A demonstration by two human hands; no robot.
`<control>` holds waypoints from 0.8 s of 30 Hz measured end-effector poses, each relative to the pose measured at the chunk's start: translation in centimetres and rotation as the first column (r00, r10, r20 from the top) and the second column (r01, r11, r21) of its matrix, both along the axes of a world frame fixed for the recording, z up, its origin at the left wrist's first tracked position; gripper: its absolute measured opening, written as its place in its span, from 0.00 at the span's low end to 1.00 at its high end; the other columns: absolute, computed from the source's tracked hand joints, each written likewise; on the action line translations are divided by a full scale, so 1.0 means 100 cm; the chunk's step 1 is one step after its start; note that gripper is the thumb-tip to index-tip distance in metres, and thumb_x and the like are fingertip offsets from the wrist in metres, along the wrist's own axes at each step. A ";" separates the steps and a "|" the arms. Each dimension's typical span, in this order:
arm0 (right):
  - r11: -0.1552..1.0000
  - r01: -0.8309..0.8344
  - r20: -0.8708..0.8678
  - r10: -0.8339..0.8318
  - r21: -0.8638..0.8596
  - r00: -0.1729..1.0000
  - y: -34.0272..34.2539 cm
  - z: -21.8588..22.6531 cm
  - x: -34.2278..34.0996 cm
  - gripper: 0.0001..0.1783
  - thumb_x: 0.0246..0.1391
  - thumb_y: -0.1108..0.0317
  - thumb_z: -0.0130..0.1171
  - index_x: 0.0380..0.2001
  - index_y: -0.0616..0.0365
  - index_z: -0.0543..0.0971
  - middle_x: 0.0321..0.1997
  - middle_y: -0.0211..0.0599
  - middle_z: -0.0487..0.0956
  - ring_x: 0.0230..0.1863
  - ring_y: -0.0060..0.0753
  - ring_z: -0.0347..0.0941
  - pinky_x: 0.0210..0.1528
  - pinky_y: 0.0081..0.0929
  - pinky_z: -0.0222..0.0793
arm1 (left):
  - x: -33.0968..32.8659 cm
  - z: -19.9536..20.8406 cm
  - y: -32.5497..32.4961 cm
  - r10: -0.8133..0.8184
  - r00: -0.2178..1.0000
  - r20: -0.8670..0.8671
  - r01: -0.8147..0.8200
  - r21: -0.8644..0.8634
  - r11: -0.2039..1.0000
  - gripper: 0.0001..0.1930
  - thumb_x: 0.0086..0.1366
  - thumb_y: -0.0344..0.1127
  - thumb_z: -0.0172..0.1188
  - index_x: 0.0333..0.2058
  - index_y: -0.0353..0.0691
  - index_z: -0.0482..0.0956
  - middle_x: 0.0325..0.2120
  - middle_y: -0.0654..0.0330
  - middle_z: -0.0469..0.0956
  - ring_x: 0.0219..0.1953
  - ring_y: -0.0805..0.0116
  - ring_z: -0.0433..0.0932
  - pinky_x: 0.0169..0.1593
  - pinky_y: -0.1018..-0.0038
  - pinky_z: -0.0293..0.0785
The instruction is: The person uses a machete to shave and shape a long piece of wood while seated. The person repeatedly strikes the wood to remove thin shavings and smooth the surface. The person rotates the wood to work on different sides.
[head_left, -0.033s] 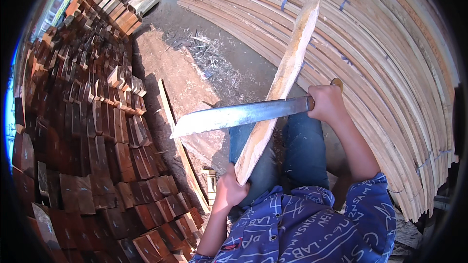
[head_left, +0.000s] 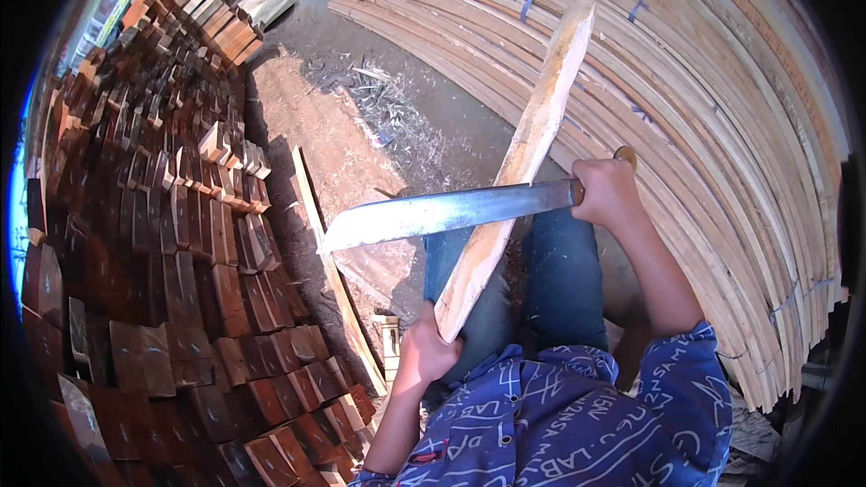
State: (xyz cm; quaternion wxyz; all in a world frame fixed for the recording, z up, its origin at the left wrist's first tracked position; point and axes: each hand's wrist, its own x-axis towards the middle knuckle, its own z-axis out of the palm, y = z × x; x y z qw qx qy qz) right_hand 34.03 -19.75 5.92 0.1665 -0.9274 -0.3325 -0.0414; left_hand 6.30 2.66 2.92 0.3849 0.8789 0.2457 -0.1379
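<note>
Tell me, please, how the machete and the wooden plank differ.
The machete is mostly shiny metal; the plank is pale, rough wood. The machete points left, while the plank slants toward the upper right. The right hand grips the machete, the left hand the plank. Both are long and narrow.

The person's right hand (head_left: 604, 191) has moved a touch to the right, carrying with it the long, broad silver-steel machete with a brown wooden handle (head_left: 451, 215). The machete's wide tip, at the left, now lies slightly farther right and a trace higher than a moment ago, and the butt of its handle has also edged rightward. The long, pale, rough-edged wooden plank (head_left: 530, 146) beneath the blade leans slightly more to the right: its far, upper end has swung a little that way, across the view of the bundled strips of light tan timber (head_left: 722, 126). All these shifts are very small.
</note>
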 end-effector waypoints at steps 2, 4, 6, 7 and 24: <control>1.000 0.026 -0.025 -0.026 -0.015 0.999 -0.003 0.003 -0.003 0.10 0.26 0.66 0.64 0.17 0.57 0.76 0.18 0.44 0.77 0.24 0.51 0.76 0.30 0.42 0.71 | 0.002 0.000 -0.002 -0.010 0.998 0.066 0.009 0.016 1.000 0.22 0.47 0.31 0.62 0.40 0.27 0.66 0.31 0.30 0.77 0.39 0.30 0.77 0.44 0.51 0.74; 0.999 0.043 -0.054 -0.043 -0.002 0.998 -0.003 -0.003 -0.011 0.11 0.27 0.66 0.64 0.18 0.58 0.77 0.18 0.45 0.77 0.25 0.52 0.76 0.30 0.42 0.72 | 0.003 -0.003 -0.002 -0.019 0.994 0.109 0.017 0.016 1.000 0.21 0.48 0.32 0.62 0.38 0.28 0.65 0.30 0.29 0.76 0.38 0.29 0.76 0.44 0.49 0.74; 0.998 0.058 -0.132 -0.059 -0.011 0.990 0.004 0.005 -0.029 0.09 0.30 0.65 0.64 0.17 0.57 0.77 0.19 0.46 0.78 0.25 0.51 0.77 0.31 0.43 0.72 | 0.003 -0.009 0.000 -0.013 0.992 0.127 0.012 0.011 1.000 0.21 0.48 0.31 0.61 0.38 0.28 0.65 0.30 0.29 0.76 0.38 0.29 0.76 0.44 0.49 0.74; 0.998 0.067 -0.163 -0.067 -0.007 0.984 0.011 0.008 -0.031 0.09 0.32 0.64 0.64 0.17 0.56 0.77 0.19 0.46 0.78 0.25 0.51 0.78 0.31 0.44 0.72 | 0.010 -0.011 0.001 -0.007 0.990 0.137 0.007 0.000 1.000 0.21 0.48 0.31 0.61 0.39 0.28 0.65 0.30 0.29 0.76 0.38 0.29 0.76 0.44 0.49 0.74; 0.825 0.531 -0.165 -0.506 0.194 0.847 -0.045 0.003 0.048 0.12 0.41 0.66 0.62 0.18 0.65 0.76 0.19 0.53 0.76 0.22 0.52 0.74 0.27 0.40 0.68 | 0.010 -0.002 0.001 0.043 0.996 0.082 -0.046 0.033 0.998 0.22 0.48 0.32 0.59 0.40 0.27 0.66 0.31 0.29 0.77 0.40 0.30 0.77 0.46 0.50 0.74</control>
